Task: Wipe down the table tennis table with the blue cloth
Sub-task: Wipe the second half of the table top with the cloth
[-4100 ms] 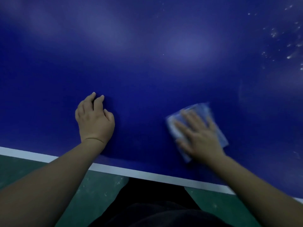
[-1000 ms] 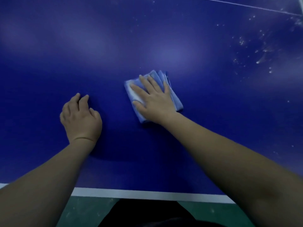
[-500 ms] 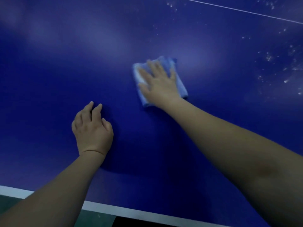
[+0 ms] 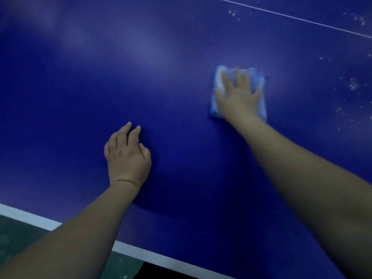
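The dark blue table tennis table (image 4: 80, 97) fills the view. A folded light blue cloth (image 4: 259, 83) lies flat on it right of centre, blurred by motion. My right hand (image 4: 237, 95) presses down on the cloth with its fingers spread and straight, covering most of it. Nearer to me and to the left, my left hand (image 4: 126, 156) rests on the bare table with its fingers loosely bent and nothing in it.
White specks and smudges (image 4: 352, 85) dot the table surface at the right. A thin white line (image 4: 291, 17) crosses the far right corner. The table's white near edge (image 4: 30, 218) runs along the bottom, with green floor (image 4: 16, 238) below it.
My right hand has slid the cloth to the right across the table, towards the white specks. My left hand stays resting on the table.
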The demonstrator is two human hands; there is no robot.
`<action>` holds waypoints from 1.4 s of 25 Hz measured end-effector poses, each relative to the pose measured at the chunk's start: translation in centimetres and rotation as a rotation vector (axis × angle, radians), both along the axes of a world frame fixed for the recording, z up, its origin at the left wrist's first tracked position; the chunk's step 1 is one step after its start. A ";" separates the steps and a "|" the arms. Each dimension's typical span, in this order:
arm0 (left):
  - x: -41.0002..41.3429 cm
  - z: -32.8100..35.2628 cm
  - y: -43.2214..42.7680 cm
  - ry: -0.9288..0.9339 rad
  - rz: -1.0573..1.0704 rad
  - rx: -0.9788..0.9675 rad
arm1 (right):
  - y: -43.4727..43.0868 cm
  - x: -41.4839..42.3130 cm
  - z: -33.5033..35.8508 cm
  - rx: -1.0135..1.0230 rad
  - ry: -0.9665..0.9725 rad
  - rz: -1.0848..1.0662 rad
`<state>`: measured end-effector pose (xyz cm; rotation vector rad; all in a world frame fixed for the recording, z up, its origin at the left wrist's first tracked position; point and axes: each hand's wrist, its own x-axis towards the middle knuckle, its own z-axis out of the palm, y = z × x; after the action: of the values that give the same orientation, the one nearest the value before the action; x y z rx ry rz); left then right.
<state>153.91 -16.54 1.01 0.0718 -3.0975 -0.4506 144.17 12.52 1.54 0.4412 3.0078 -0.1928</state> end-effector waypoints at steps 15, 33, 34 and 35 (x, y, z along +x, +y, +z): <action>-19.0 0.4 -0.7 -0.007 -0.217 -0.034 | -0.1 -7.3 -0.5 0.001 0.025 -0.334; -24.1 -0.4 -0.8 0.005 -0.290 -0.058 | -10.1 -21.1 -1.4 -0.076 0.070 0.098; -24.2 -0.6 -0.8 0.019 -0.286 -0.061 | -9.4 -24.0 -1.2 -0.077 0.054 0.160; -24.1 -0.7 -0.8 0.030 -0.286 -0.066 | -7.5 -26.4 -1.0 -0.045 0.042 0.167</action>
<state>129.79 -17.31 0.26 -0.3792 -3.0981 -0.3486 117.72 4.98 0.52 0.1826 3.0547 -0.2592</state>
